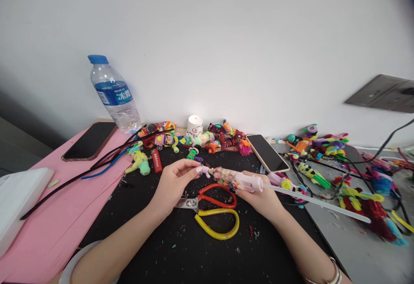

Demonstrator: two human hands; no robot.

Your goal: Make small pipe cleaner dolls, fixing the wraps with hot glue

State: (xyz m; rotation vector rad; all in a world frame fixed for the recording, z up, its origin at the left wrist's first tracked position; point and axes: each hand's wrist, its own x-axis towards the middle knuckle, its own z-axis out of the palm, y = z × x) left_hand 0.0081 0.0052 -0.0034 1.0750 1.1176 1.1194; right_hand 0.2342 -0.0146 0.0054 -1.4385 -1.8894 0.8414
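My right hand grips a pale pink hot glue gun, its nozzle pointing left and its front crusted with coloured fluff. A long translucent glue stick sticks out of its back to the right. Between thumb and finger, my left hand pinches a small lilac fuzzy piece right at the nozzle; whether the two touch is hard to tell. Beneath both hands, scissors with one red and one yellow handle lie on the black mat, their blades partly behind my left wrist.
Pipe-cleaner figures line the wall, with more heaped at right. A water bottle, a dark phone, a paper cup, a red packet and a white-edged phone stand or lie around. Black cables cross both sides.
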